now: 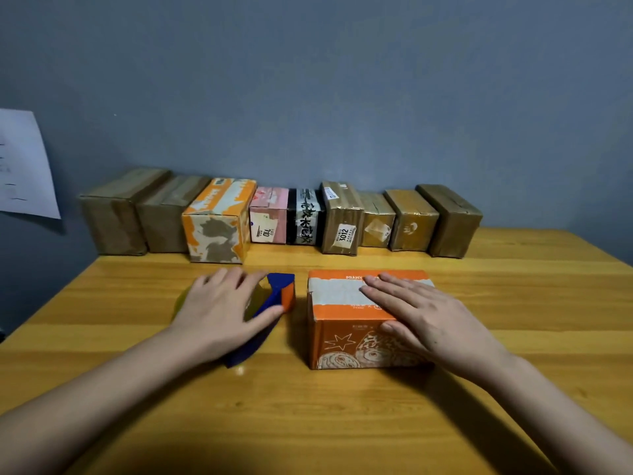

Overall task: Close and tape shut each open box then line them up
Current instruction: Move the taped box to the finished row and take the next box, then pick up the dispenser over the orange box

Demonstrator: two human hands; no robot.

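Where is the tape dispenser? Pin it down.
In the head view, the tape dispenser lies on the table left of centre, under the left hand, beside the orange box that the right hand presses.

A warm wooden bench [342, 423] with plank grain meets a dull blue-grey wall [342, 80], where a white sheet [24, 166], perhaps printed, hangs at far left.
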